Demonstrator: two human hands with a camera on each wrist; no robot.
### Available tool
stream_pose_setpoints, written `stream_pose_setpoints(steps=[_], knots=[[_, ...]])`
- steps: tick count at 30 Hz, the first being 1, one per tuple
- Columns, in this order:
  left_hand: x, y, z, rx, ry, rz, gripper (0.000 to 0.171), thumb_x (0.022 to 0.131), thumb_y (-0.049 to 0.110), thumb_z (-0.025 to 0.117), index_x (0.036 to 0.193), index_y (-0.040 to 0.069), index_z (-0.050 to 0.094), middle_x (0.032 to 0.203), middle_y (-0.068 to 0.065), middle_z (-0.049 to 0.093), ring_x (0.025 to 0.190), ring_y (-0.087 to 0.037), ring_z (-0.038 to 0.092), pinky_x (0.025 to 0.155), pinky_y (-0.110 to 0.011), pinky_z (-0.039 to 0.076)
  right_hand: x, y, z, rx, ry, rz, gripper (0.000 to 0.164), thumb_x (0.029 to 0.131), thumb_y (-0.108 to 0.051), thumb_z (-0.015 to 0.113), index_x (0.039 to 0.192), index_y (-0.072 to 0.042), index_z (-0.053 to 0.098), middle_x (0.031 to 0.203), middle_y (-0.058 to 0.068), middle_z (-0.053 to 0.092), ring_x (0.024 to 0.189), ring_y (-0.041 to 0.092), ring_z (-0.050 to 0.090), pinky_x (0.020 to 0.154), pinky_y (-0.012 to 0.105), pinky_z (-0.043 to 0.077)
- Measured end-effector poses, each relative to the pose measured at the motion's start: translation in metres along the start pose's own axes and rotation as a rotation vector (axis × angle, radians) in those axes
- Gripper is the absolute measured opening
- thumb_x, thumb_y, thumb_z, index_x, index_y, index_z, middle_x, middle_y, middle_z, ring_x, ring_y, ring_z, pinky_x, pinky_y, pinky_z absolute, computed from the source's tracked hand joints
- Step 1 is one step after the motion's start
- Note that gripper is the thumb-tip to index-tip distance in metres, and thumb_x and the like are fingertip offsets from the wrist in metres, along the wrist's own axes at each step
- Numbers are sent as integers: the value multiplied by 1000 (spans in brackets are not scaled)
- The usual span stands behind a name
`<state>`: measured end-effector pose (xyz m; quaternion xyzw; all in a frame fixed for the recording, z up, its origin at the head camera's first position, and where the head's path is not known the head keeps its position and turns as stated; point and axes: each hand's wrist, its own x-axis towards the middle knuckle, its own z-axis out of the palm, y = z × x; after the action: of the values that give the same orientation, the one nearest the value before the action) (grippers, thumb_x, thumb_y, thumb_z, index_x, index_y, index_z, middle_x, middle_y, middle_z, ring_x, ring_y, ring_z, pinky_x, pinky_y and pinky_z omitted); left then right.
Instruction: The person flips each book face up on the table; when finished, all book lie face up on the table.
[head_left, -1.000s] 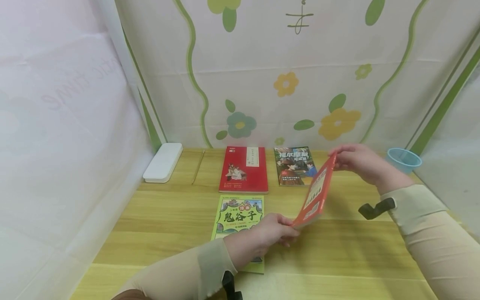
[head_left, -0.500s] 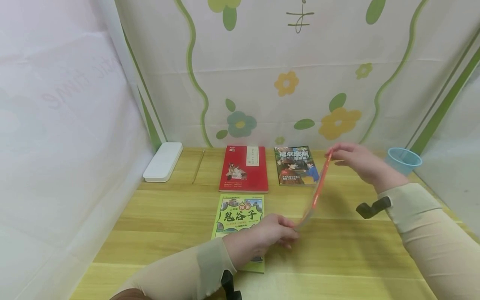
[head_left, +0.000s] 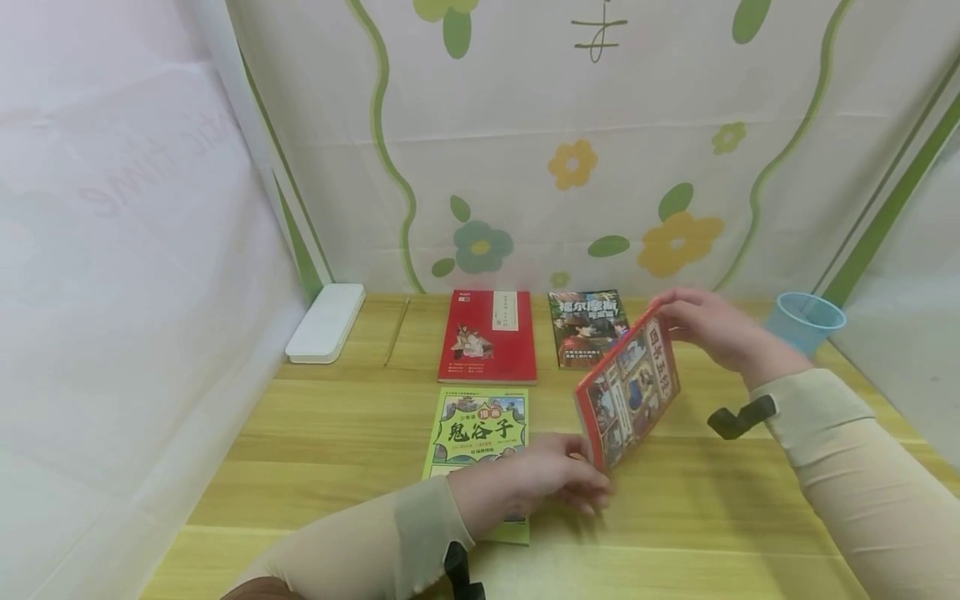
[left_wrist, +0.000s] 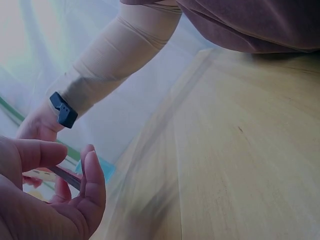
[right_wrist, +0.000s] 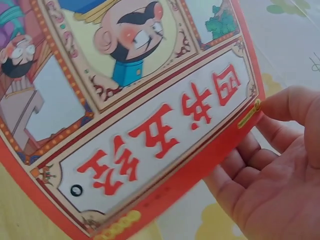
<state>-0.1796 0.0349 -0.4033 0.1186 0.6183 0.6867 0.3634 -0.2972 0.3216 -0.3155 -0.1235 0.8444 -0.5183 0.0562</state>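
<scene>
A red-bordered comic book [head_left: 633, 387] with cartoon panels and a white title strip is held up tilted over the table. My right hand [head_left: 712, 325] pinches its upper edge; in the right wrist view, the thumb lies on the cover [right_wrist: 145, 135] and the other fingers are behind. At the book's lower corner is my left hand [head_left: 551, 475], and in the left wrist view its thumb and curled fingers close around the book's thin edge [left_wrist: 66, 176]. Below the left forearm lies a green comic book [head_left: 480, 429], partly covered by that hand.
A thick red book [head_left: 487, 337] and a dark-covered book [head_left: 585, 329] lie at the back of the wooden table [head_left: 337, 467]. A white case [head_left: 326, 323] and a thin pencil-like stick [head_left: 396, 333] are at the back left. A blue cup [head_left: 806, 321] stands at the back right.
The held book has turned from its red back, through edge-on, to show its illustrated front cover. Both hands stay near the same places, the left fingers shifting slightly at the lower corner.
</scene>
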Motion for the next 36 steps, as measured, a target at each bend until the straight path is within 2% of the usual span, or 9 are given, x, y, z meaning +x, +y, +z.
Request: stream_pose_setpoints(steps=[5,11,16,20,24,28,36], knots=[[0,2,2,-42,-18,-8,37,86,0,63,122,6,57,87,-16,71,68,-19,68,66,-33,61,0,1,0,3,-12,-3,36,105,-25,48,126,4,52,113,5,63,105,14,63,90,23,51],[-1,2,1,-56,-22,0,28,87,1,60,114,7,62,87,-18,72,71,-24,71,66,-36,61,1,3,2,55,-38,-23,33,104,-22,52,126,2,51,110,4,65,100,20,64,84,32,55],[-2,2,0,-46,-51,-2,24,87,3,61,111,6,67,90,-21,72,81,-34,72,66,-40,61,2,2,6,56,-48,23,31,104,-20,52,126,2,49,108,9,65,92,24,66,78,39,58],[-3,3,0,-4,-46,10,28,86,2,63,112,7,68,91,-16,73,77,-29,72,66,-40,61,3,2,7,39,-58,57,31,104,-19,52,127,2,48,107,13,64,89,26,67,76,41,59],[-4,3,-1,22,-24,27,31,84,1,63,114,8,68,91,-10,73,64,-17,66,61,-35,61,4,2,7,41,-71,58,31,103,-18,53,127,2,49,105,15,64,86,28,67,73,43,59],[-4,3,-3,21,-24,38,33,84,3,63,115,9,67,92,-7,72,60,-14,62,57,-30,59,4,2,6,33,-89,50,31,102,-17,54,126,3,51,104,15,65,84,29,67,72,44,60],[-1,2,-5,21,11,42,22,83,6,65,105,7,68,89,-18,69,60,-16,63,58,-33,60,5,6,3,-6,-144,40,30,101,-17,56,124,3,54,108,18,64,85,34,67,71,45,60]])
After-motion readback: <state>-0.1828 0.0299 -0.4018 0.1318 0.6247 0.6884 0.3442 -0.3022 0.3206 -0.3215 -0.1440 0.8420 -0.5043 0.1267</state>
